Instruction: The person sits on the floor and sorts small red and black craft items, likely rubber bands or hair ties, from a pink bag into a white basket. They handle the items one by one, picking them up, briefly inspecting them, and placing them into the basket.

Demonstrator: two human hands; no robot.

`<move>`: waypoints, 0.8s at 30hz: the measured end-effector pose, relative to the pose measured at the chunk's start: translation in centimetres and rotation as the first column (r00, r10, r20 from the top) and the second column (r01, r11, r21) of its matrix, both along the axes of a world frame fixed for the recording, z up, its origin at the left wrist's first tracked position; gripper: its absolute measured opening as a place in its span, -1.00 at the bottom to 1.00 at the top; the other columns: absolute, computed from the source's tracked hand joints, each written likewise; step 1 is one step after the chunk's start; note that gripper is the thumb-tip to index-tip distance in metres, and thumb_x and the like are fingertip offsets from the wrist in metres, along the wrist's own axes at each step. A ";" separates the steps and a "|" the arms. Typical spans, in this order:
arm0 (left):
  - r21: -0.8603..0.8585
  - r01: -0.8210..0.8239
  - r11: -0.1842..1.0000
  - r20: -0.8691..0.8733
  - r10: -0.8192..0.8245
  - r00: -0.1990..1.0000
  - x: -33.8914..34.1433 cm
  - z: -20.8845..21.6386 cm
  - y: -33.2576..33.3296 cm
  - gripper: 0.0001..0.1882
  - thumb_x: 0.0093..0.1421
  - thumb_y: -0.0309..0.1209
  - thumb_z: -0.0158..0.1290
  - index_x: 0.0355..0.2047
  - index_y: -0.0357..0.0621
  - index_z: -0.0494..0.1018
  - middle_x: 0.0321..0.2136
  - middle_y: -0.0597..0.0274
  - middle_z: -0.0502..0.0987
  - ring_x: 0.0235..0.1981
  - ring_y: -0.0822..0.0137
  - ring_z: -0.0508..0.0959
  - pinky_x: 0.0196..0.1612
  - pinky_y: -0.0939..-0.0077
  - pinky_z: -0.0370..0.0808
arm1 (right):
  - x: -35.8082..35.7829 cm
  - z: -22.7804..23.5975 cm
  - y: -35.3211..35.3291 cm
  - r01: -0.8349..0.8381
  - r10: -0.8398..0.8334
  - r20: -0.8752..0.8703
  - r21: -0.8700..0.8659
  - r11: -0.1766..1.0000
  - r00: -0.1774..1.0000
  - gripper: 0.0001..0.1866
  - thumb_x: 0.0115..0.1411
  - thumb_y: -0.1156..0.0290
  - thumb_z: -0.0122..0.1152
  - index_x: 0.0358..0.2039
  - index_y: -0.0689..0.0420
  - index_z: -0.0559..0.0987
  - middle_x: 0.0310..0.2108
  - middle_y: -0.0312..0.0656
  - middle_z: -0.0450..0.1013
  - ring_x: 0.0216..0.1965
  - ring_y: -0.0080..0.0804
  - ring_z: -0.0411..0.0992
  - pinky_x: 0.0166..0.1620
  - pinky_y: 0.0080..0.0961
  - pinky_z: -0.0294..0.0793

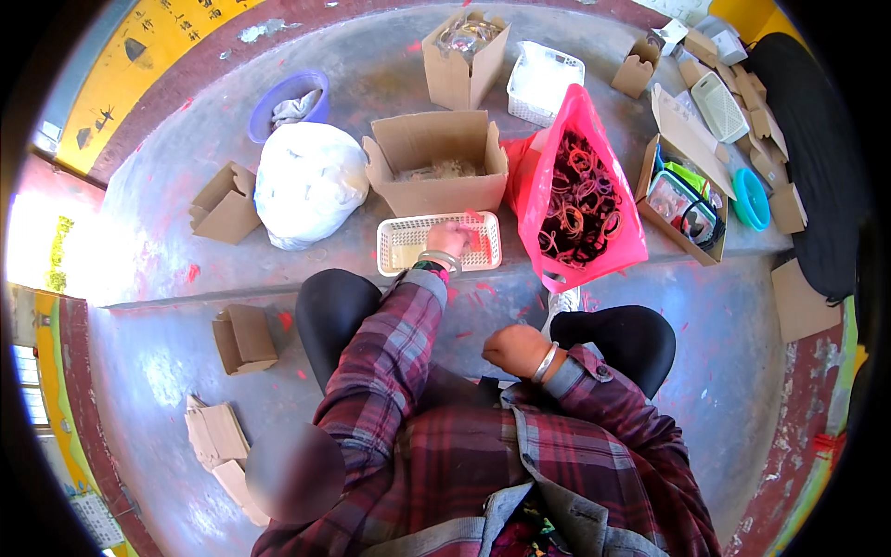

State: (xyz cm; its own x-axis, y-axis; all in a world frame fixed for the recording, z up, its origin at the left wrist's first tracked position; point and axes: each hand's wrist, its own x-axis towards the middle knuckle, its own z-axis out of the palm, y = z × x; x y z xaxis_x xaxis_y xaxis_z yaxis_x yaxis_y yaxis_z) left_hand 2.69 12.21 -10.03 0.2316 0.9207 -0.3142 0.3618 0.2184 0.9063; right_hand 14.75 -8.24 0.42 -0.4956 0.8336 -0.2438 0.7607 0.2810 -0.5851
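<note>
Plaid shirt (464,464) nearest, bottom centre of frame. Left hand (450,239) over cream basket (404,252), just above centre of frame, red strips (486,243) beside fingers; grip cannot be told, fingertips unclear. Right hand (515,351) lower, right of centre, knuckles up; fingers hidden, cannot tell its grip. Pink bag (531,213) of dark and coloured loops (580,204) right of basket. Carton (441,195) just behind basket. Dark writing (186,23) on yellow wall (139,74), upper left of frame.
</note>
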 end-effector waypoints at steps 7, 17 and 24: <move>-0.247 0.142 0.958 0.544 0.016 0.839 -0.7 9.6 -4.0 -0.82 0.08 -0.50 0.02 -0.30 -0.31 0.44 -0.45 0.21 0.53 -0.41 0.44 0.51 -0.34 0.57 0.45 | 3.2 2.2 2.2 0.388 -0.357 -0.320 0.038 0.921 0.878 -0.74 0.07 0.22 0.02 -0.44 0.13 0.57 -0.55 -0.13 0.47 -0.51 -0.28 0.44 -0.41 -0.37 0.40; -0.105 0.149 0.983 0.551 -0.067 0.832 -2.5 14.0 -14.0 -0.87 0.11 -0.43 0.02 -0.38 -0.24 0.41 -0.49 0.27 0.51 -0.49 0.51 0.48 -0.43 0.71 0.31 | 1.9 4.7 1.6 0.336 -0.641 -0.626 -0.547 0.767 0.444 -0.61 0.11 0.13 0.10 -0.19 0.16 0.53 -0.34 -0.27 0.47 -0.33 -0.59 0.39 -0.33 -0.62 0.37; -0.008 0.244 0.970 0.404 -0.220 0.888 -1.8 9.5 -13.4 -0.83 0.18 -0.40 -0.05 -0.37 -0.30 0.36 -0.49 0.17 0.51 -0.45 0.43 0.51 -0.35 0.61 0.41 | 2.2 2.7 1.5 0.585 -0.721 -0.511 -0.433 0.686 0.467 -0.75 0.06 0.32 0.12 -0.33 0.21 0.60 -0.52 -0.28 0.50 -0.50 -0.65 0.37 -0.42 -0.68 0.34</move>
State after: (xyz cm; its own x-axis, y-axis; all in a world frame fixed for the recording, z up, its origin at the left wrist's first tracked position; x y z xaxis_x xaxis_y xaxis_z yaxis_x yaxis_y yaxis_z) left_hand 0.90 -1.20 -0.48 0.5525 0.8089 -0.2013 0.0210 0.2279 0.9735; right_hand 16.90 -6.69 3.15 0.0946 0.9527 -0.2887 0.1323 -0.2994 -0.9449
